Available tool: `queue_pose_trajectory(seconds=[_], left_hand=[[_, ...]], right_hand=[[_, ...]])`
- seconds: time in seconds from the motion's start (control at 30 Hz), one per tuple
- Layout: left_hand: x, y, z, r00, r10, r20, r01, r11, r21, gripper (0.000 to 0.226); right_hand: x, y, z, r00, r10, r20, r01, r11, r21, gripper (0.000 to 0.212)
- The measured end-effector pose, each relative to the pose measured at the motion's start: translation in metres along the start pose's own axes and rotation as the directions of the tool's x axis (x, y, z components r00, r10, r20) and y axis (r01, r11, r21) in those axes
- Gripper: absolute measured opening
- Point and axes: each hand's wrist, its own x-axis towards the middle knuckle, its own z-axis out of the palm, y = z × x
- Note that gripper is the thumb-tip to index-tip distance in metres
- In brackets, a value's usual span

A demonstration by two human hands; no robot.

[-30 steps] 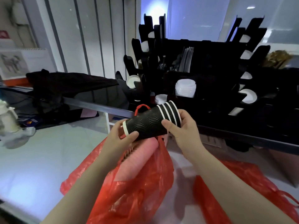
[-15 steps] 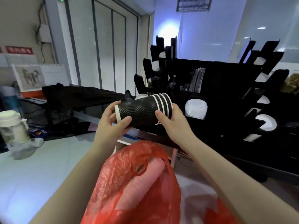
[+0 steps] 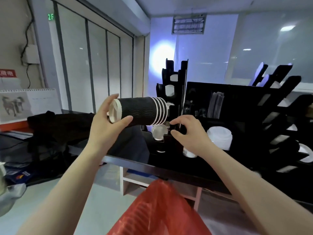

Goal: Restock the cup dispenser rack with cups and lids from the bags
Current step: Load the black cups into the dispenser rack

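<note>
A stack of black ripple-wall paper cups (image 3: 140, 110) with white rims lies sideways in the air, rims pointing right toward the black cup dispenser rack (image 3: 237, 119). My left hand (image 3: 108, 122) grips the stack at its base end. My right hand (image 3: 188, 131) hangs just below and right of the rims, fingers loosely curled, holding nothing. A red plastic bag (image 3: 159, 211) sits low in the middle. A pile of white lids (image 3: 219, 135) rests in the rack.
The rack stands on a dark counter (image 3: 152, 167) and has stepped slots on both sides, some showing white cup bottoms. A black cloth (image 3: 55, 126) lies to the left, near a calendar (image 3: 25, 102). A pale floor lies below on the left.
The cup stack has risen and moved toward the rack. My right hand has let go of the rim end and now hangs below it; only my left hand holds the stack.
</note>
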Motion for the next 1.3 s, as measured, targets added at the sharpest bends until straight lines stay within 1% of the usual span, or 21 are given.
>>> queue_pose_trajectory(seconds=[0.07, 0.1, 0.17, 0.23, 0.3, 0.33, 0.37, 0.43, 0.47, 0.53, 0.63, 0.73, 0.8, 0.9, 0.97, 1.03, 1.13, 1.2, 1.3], left_hand=[[0.009, -0.003, 0.000, 0.999, 0.039, 0.035, -0.041, 0.998, 0.049, 0.066], [0.013, -0.004, 0.000, 0.997, 0.055, 0.061, -0.059, 0.996, 0.065, 0.067], [0.021, -0.007, 0.001, 0.991, 0.085, 0.102, -0.094, 0.992, 0.087, 0.069], [0.029, -0.007, 0.001, 0.987, 0.105, 0.124, -0.118, 0.988, 0.104, 0.070], [0.038, -0.006, 0.001, 0.984, 0.114, 0.133, -0.128, 0.986, 0.106, 0.071], [0.043, -0.004, 0.001, 0.984, 0.113, 0.137, -0.127, 0.987, 0.099, 0.071], [0.047, -0.002, 0.000, 0.983, 0.112, 0.146, -0.127, 0.987, 0.095, 0.071], [0.055, 0.003, -0.002, 0.973, 0.127, 0.190, -0.150, 0.982, 0.111, 0.070], [0.058, 0.006, -0.003, 0.966, 0.137, 0.220, -0.168, 0.977, 0.129, 0.069], [0.060, 0.010, -0.003, 0.951, 0.142, 0.276, -0.191, 0.968, 0.163, 0.069], [0.061, 0.010, -0.001, 0.936, 0.138, 0.325, -0.208, 0.959, 0.192, 0.070], [0.059, 0.010, 0.007, 0.925, 0.152, 0.349, -0.239, 0.945, 0.224, 0.068], [0.057, 0.010, 0.015, 0.909, 0.160, 0.386, -0.269, 0.931, 0.249, 0.069], [0.055, 0.008, 0.028, 0.888, 0.178, 0.424, -0.321, 0.900, 0.295, 0.071], [0.054, 0.005, 0.033, 0.891, 0.177, 0.418, -0.328, 0.888, 0.323, 0.071], [0.053, 0.001, 0.037, 0.880, 0.161, 0.446, -0.337, 0.874, 0.350, 0.071], [0.048, -0.006, 0.046, 0.845, 0.114, 0.522, -0.375, 0.822, 0.428, 0.074], [0.044, -0.011, 0.053, 0.840, 0.086, 0.536, -0.385, 0.791, 0.476, 0.076], [0.043, -0.019, 0.061, 0.830, 0.050, 0.556, -0.385, 0.772, 0.505, 0.077]], right_hand=[[0.011, 0.001, 0.002, 0.992, -0.053, 0.112, 0.053, 0.999, 0.003, 0.017], [0.016, 0.001, 0.003, 0.986, -0.051, 0.157, 0.048, 0.999, 0.020, 0.016], [0.022, 0.004, 0.004, 0.977, 0.042, 0.207, -0.067, 0.991, 0.116, 0.018], [0.026, 0.012, 0.006, 0.969, 0.144, 0.199, -0.194, 0.945, 0.261, 0.023], [0.028, 0.021, 0.008, 0.961, 0.197, 0.193, -0.252, 0.913, 0.320, 0.027], [0.028, 0.024, 0.008, 0.956, 0.205, 0.209, -0.263, 0.914, 0.309, 0.028], [0.029, 0.026, 0.007, 0.950, 0.198, 0.243, -0.265, 0.921, 0.284, 0.037], [0.032, 0.031, 0.007, 0.926, 0.156, 0.344, -0.229, 0.956, 0.182, 0.066], [0.034, 0.033, 0.008, 0.913, 0.142, 0.383, -0.196, 0.975, 0.106, 0.075], [0.037, 0.039, 0.010, 0.899, 0.127, 0.419, -0.133, 0.991, -0.015, 0.082], [0.039, 0.049, 0.014, 0.904, 0.114, 0.411, -0.081, 0.992, -0.098, 0.077], [0.039, 0.058, 0.014, 0.904, 0.145, 0.402, -0.112, 0.988, -0.103, 0.077], [0.039, 0.059, 0.016, 0.905, 0.132, 0.403, -0.128, 0.991, -0.037, 0.079], [0.036, 0.055, 0.022, 0.913, 0.126, 0.388, -0.183, 0.977, 0.112, 0.077], [0.034, 0.056, 0.025, 0.916, 0.186, 0.356, -0.277, 0.934, 0.226, 0.074], [0.030, 0.060, 0.030, 0.900, 0.250, 0.357, -0.365, 0.881, 0.302, 0.072], [0.028, 0.066, 0.041, 0.863, 0.318, 0.392, -0.449, 0.839, 0.309, 0.072], [0.028, 0.069, 0.045, 0.842, 0.367, 0.395, -0.500, 0.806, 0.317, 0.069], [0.028, 0.074, 0.044, 0.846, 0.384, 0.370, -0.493, 0.827, 0.270, 0.061]])
